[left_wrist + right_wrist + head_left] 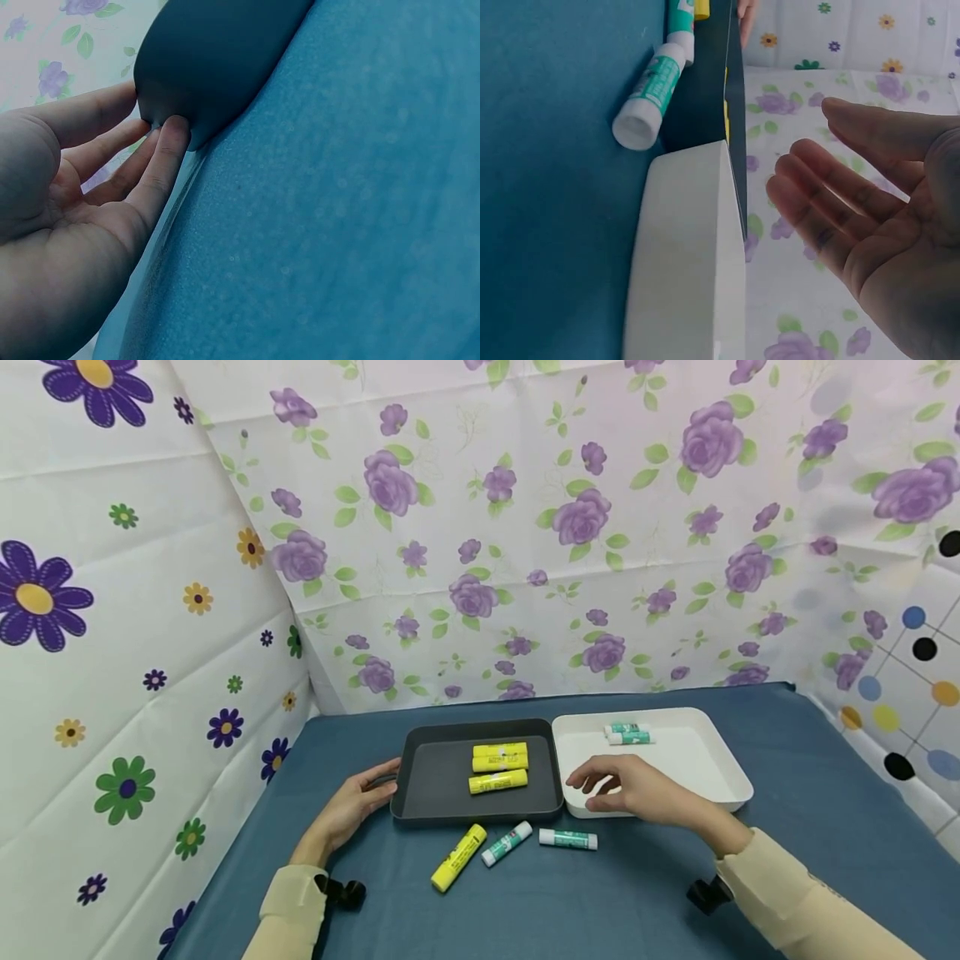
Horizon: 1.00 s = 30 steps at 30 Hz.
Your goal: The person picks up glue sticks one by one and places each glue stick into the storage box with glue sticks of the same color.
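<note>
The right hand (630, 787) is relaxed and holds nothing, fingers lightly bent, with a clear gap between thumb and fingers; it hovers over the near side of the white tray (697, 768). Beyond its fingertips, two green sticks (632, 738) lie side by side in that tray. Leftward and nearer the person, a loose green stick (568, 839) lies on the cloth (637, 902); past it come a second green stick (507, 844), slanted, and a loose yellow stick (459, 858), between the two hands.

The left hand (351, 810) rests its extended fingers against the outer end of the dark tray (442, 772). Three yellow sticks (498, 781) lie inside, to that hand's right.

For good handling, the left hand should steady lightly, since a hard push could shove the dark tray into the white one just beside it. The right fingers would do best to clear the rim, then pinch a stick across mid-barrel; such round barrels probably roll if nudged. Lowering each stick, rather than dropping it, should keep its neighbours in place.
</note>
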Motion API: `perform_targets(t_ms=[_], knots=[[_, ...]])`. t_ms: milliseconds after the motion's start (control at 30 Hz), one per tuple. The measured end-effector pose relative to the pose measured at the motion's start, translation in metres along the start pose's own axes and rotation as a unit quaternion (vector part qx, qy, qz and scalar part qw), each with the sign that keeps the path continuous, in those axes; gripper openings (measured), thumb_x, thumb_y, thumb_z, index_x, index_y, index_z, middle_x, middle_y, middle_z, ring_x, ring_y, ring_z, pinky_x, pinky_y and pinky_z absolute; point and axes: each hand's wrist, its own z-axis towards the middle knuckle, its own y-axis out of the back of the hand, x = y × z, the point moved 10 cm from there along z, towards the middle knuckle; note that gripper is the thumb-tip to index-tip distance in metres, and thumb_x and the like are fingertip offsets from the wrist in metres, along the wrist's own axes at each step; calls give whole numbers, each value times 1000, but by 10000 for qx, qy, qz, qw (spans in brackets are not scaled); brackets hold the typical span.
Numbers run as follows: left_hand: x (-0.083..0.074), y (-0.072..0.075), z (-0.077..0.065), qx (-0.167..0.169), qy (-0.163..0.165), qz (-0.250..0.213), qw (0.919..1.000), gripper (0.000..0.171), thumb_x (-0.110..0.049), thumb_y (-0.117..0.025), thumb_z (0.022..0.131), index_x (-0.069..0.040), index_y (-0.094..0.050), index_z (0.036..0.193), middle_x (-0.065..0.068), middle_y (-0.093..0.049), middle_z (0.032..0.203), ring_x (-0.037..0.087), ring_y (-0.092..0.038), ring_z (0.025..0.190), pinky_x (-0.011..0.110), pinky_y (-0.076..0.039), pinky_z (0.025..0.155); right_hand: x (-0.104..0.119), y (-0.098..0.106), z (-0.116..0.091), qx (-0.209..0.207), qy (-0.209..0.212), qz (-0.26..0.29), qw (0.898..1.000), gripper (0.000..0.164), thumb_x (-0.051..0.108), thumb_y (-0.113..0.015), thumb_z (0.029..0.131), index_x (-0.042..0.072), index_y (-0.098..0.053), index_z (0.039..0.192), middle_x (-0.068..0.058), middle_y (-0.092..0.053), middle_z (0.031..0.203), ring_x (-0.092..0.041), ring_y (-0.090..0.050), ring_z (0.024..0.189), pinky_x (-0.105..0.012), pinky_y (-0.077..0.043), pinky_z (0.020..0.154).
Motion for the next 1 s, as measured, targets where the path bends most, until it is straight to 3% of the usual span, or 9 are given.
perform_targets(t_ms=[200, 400, 733, 1000], knots=[[-1, 1, 0, -3, 21, -25, 10000, 61, -15, -61, 107, -8, -36, 163, 19, -34, 164, 37, -37, 150, 49, -35, 123, -2, -6, -14, -35, 78, 315, 9995, 32, 11, -73, 99, 3, -70, 129, -14, -71, 121, -32, -68, 109, -33, -60, 91], [0, 1, -1, 13, 41, -16, 10000, 62, -16, -61, 107, -9, -35, 163, 19, -34, 164, 37, -36, 150, 49, -34, 123, -12, -13, -24, -1, -139, 669, 9977, 35, 16, -71, 100, 1, -68, 131, -19, -69, 123, -39, -66, 112, -35, -59, 92], [-1, 0, -2, 65, -34, -17, 10000, 63, -18, -62, 107, -8, -35, 163, 20, -32, 165, 37, -34, 151, 51, -32, 124, -24, -19, -27, -74, -243, 570, 9981, 33, 16, -72, 100, 1, -69, 129, -18, -70, 121, -40, -66, 110, -32, -59, 91], [1, -1, -1, 74, -6, -33, 10000, 63, -17, -61, 107, -8, -34, 163, 19, -32, 165, 37, -35, 151, 50, -32, 124, -28, -30, -29, 56, -352, 488, 9982, 34, 11, -73, 98, 0, -69, 130, -18, -69, 128, -40, -66, 115, -42, -59, 97]])
